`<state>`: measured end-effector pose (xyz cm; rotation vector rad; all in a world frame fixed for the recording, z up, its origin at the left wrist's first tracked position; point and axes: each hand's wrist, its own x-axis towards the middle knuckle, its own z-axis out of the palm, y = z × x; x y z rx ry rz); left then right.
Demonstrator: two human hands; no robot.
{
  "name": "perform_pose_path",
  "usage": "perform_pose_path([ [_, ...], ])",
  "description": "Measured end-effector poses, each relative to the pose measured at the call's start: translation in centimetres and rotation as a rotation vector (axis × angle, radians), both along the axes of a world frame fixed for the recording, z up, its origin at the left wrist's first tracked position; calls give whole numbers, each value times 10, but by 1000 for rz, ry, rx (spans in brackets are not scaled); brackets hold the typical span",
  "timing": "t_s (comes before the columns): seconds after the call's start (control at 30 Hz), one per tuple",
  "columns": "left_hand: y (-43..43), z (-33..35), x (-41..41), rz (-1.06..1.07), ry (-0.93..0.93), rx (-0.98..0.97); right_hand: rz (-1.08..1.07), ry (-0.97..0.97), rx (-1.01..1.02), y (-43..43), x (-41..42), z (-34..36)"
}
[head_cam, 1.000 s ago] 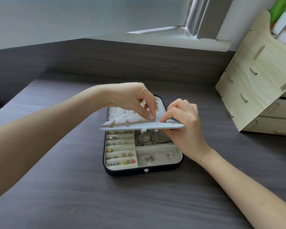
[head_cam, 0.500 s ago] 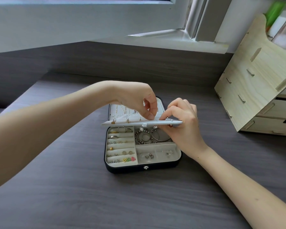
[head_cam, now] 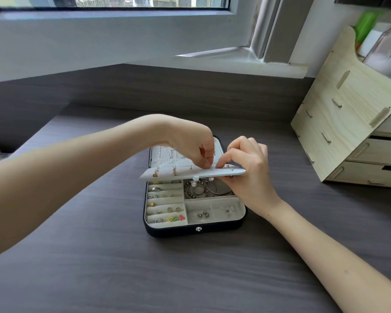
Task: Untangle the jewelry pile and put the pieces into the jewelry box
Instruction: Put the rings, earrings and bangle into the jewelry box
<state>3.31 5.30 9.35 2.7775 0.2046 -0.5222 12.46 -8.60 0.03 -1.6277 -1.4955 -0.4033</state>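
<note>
The jewelry box (head_cam: 194, 230) is seen open at the middle of the dark grey desk (head_cam: 122, 267), its lid raised behind. A pale inner panel (head_cam: 167, 175), studded with small earrings, is held roughly level above the rear compartments. The panel's right end is gripped by the right hand (head_cam: 253, 177), with the index finger laid on top and the thumb underneath. The left hand (head_cam: 190, 143) is reached in from the left, its fingers curled and its fingertips brought together on the panel's upper face, just beside the right index finger; whether a piece is pinched there cannot be told. Below the panel, bracelets (head_cam: 199, 190) are coiled in one rear compartment, and small earrings (head_cam: 165, 206) are tucked along the ring rolls. A wooden organizer (head_cam: 348, 123) is stood to the right, well apart.
</note>
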Motion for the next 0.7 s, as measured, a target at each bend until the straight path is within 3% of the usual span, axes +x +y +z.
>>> perform_pose_path([
  [0.17,10,11,-19,185,-77,-175,2,132,-27,3,-1,8],
  [0.3,30,23,-63,550,-443,-616,-30,374,-139,12,3,21],
  [0.37,35,18,-79,685,-604,-723,-56,438,-201,18,6,26],
  [0.6,17,-39,-88,826,-847,-915,-251,381,-366,-20,24,42],
  [0.7,17,-49,-82,864,-882,-923,-228,292,-624,-65,29,49],
])
